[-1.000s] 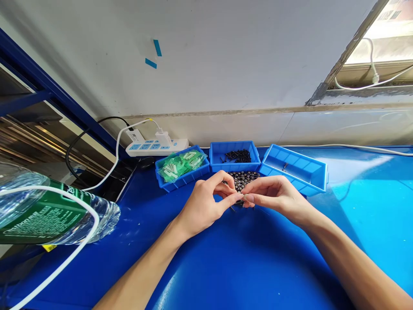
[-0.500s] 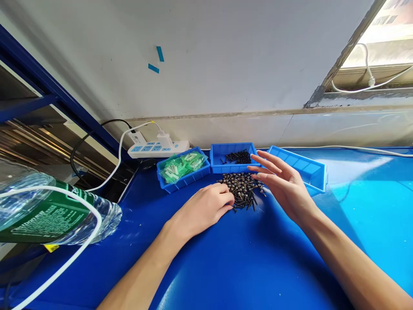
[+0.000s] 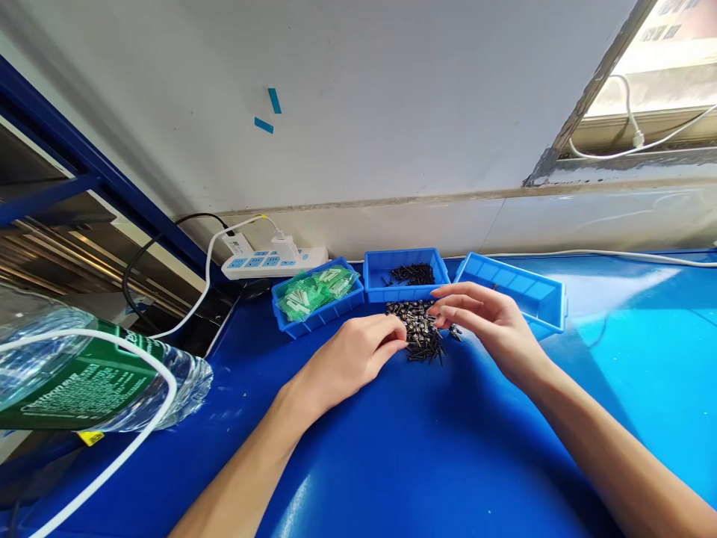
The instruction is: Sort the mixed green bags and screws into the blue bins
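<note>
Black small metal screws [image 3: 421, 330] lie in a loose heap on the glossy blue table [image 3: 426, 448], just in front of the middle one of three blue plastic bins. At the heap's left edge, the left hand [image 3: 350, 357] rests palm down, its fingers [image 3: 392, 340] curled toward the screws; whether they pinch one cannot be told, since the tips hide the contact. From the other side, the right hand [image 3: 493, 321] hovers over the heap's right edge, fingers [image 3: 448, 305] loosely spread and bent, holding nothing that shows.

Behind the heap, the middle blue bin [image 3: 406, 267] carries more black screws. Left of it, the left blue bin [image 3: 317, 295] is filled with green-tinted clear bags of small white parts [image 3: 314, 288]. Standing tilted behind the right hand, the right blue bin [image 3: 515, 295] is nearly bare inside.

A white power strip [image 3: 272, 261] with a white charger plugged in lies against the wall behind the bins. Close to the camera at far left, a clear plastic water bottle with a green label [image 3: 95, 377] lies on its side, with a white cable [image 3: 112, 418] curving across it.
</note>
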The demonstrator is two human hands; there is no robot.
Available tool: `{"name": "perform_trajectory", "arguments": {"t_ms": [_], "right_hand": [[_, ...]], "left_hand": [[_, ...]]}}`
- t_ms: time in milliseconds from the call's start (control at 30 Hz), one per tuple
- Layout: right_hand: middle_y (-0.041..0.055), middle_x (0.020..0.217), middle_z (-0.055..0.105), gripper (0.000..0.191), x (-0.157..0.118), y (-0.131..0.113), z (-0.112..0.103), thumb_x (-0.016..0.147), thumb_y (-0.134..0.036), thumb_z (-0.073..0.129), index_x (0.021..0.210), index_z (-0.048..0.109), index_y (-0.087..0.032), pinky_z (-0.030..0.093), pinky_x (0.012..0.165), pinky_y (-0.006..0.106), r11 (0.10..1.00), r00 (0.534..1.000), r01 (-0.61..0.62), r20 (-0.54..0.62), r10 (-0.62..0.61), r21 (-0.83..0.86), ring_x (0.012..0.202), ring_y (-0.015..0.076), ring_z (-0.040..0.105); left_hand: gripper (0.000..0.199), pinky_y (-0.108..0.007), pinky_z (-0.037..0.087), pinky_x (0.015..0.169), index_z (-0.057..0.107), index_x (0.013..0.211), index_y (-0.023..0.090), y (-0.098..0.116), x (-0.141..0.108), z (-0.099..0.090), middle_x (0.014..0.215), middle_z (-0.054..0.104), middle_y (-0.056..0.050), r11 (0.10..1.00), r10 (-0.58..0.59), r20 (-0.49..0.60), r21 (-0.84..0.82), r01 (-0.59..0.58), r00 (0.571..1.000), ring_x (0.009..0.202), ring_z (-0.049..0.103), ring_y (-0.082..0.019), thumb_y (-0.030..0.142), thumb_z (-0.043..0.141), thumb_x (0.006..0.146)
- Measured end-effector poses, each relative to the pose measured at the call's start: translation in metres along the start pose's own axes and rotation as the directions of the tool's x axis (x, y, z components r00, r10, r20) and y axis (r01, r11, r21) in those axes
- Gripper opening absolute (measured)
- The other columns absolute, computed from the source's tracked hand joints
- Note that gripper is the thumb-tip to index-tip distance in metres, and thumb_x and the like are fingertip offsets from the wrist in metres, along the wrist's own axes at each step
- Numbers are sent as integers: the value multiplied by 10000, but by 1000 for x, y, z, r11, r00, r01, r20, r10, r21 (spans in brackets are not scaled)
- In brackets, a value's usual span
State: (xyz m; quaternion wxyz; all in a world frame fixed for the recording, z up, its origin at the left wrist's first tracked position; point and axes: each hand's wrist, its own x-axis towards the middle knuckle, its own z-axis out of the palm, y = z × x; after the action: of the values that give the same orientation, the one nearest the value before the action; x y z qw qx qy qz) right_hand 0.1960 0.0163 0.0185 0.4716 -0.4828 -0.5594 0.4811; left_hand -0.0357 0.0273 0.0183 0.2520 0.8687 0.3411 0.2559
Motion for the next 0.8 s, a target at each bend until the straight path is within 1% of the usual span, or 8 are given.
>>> {"name": "perform_trajectory", "arguments": {"t_ms": [133, 233, 333, 467, 567, 667, 733, 800], "right_hand": [[62, 891, 796, 325, -4, -2, 3, 805, -459, 799, 1009, 774, -207, 611, 803, 375, 992, 990, 40, 142, -22, -123, 832, 233, 751], [67, 891, 800, 342, -6, -4, 5, 806, -473, 808, 1014, 779, -203, 623, 802, 368, 997, 972, 31, 236, -14, -70, 835, 233, 759], [73, 882, 808, 349, -6, -5, 9, 763, -469, 861, 965, 784, -194, 630, 769, 358, 999, 964, -39, 261, 38, -1, 827, 240, 772], [52, 745, 788, 362, -5, -4, 12, 710, -479, 902, 895, 798, -186, 614, 680, 342, 991, 966, -124, 234, 109, 52, 733, 232, 762], [54, 738, 788, 337, -5, -3, 9, 703, -478, 905, 849, 816, -187, 595, 657, 333, 990, 967, -138, 220, 125, 44, 710, 223, 752], [61, 729, 788, 332, -3, -2, 2, 687, -488, 915, 827, 835, -197, 595, 662, 351, 988, 967, -153, 211, 143, 33, 688, 226, 744], [72, 775, 808, 338, 0, -2, 0, 672, -482, 928, 858, 845, -213, 618, 741, 394, 985, 980, -157, 139, 145, 75, 754, 256, 771], [90, 984, 838, 380, 3, 0, 0, 679, -448, 933, 989, 844, -246, 612, 908, 453, 980, 994, -109, 5, 110, 164, 962, 305, 790]], "left_hand": [[129, -185, 533, 734, 689, 877, 181, 4, 1, 1, 822, 752, 39, 992, -12, -155, -126, -8, 988, 727, 702, -111, 60, 718, 910], [147, -152, 552, 744, 688, 876, 195, 7, 1, 3, 804, 766, 61, 979, -52, -241, -204, 2, 969, 719, 726, -93, 60, 747, 879], [155, -138, 569, 763, 677, 876, 203, 7, 2, 4, 815, 774, 67, 967, -101, -279, -255, 28, 955, 745, 752, -91, 72, 759, 867], [151, -141, 585, 767, 666, 871, 207, 7, 2, 7, 817, 776, 64, 949, -138, -241, -309, 59, 961, 770, 773, -101, 80, 749, 870], [144, -170, 596, 801, 666, 916, 211, 6, 2, 7, 858, 790, 56, 937, -139, -176, -341, 72, 975, 808, 782, -117, 91, 740, 883], [124, -189, 578, 745, 677, 934, 207, 4, 1, 4, 828, 773, 53, 965, -110, -97, -249, 83, 989, 753, 753, -119, 112, 746, 896], [89, -212, 555, 715, 696, 919, 197, 3, 1, 3, 817, 756, 39, 991, -72, -62, -120, 65, 995, 735, 727, -129, 122, 744, 908], [56, -246, 553, 736, 719, 923, 184, 0, 1, 5, 862, 754, 6, 1000, -28, -33, 1, 28, 999, 780, 725, -158, 138, 749, 914]]}}
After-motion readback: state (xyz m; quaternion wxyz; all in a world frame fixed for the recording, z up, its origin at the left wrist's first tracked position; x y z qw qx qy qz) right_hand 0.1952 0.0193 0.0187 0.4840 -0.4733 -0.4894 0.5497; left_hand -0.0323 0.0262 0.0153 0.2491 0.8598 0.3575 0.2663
